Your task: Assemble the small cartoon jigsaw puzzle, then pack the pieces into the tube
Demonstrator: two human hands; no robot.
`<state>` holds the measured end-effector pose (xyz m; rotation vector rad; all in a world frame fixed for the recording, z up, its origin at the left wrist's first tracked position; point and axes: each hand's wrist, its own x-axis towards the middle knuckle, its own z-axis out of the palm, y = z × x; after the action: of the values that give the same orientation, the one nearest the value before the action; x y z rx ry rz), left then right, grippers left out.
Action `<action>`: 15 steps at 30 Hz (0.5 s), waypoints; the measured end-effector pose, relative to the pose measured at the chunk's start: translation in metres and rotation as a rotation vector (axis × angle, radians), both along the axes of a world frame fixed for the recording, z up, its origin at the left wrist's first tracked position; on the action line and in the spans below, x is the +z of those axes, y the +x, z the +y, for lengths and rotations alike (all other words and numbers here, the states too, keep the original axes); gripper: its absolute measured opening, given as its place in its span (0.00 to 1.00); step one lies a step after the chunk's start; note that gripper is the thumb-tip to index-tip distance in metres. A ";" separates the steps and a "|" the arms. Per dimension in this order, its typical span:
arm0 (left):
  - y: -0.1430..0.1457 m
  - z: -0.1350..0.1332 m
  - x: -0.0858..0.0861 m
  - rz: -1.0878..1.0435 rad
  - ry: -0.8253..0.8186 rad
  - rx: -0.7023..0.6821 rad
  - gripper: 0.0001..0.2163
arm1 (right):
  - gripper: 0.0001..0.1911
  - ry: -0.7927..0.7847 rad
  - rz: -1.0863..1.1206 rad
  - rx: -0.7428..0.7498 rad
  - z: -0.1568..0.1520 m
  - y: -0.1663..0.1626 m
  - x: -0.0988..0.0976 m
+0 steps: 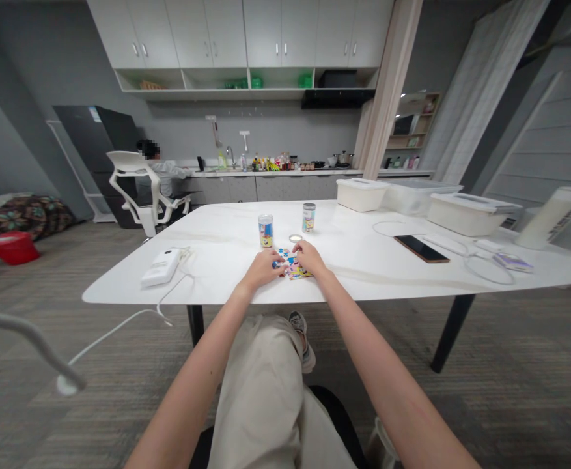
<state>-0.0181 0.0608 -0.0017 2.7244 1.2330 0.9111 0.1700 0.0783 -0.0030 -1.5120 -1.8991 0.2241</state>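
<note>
Both my hands rest on the near edge of a white table (363, 260), over a small pile of colourful puzzle pieces (292, 266). My left hand (264, 266) has its fingers curled and pinches a small blue piece at the pile's left side. My right hand (308, 256) lies on the pile's right side with fingers bent onto the pieces. Just behind the pile stand two small printed cans, one blue and yellow (265, 231), the other grey (308, 217), with a round lid (295, 238) lying between them.
A white device with a cable (161, 267) lies at the table's left, a dark phone (422, 248) and white cables at the right, white lidded bins (362, 193) at the back. A person sits in a white chair (133, 185) by the far kitchen counter.
</note>
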 end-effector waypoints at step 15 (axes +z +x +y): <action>0.002 0.005 -0.004 0.069 -0.035 -0.088 0.05 | 0.14 0.008 -0.349 0.009 -0.010 -0.005 -0.001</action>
<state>-0.0159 0.0657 -0.0058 2.7797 1.1183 0.7860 0.1651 0.0683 -0.0037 -1.6197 -2.1714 -0.0480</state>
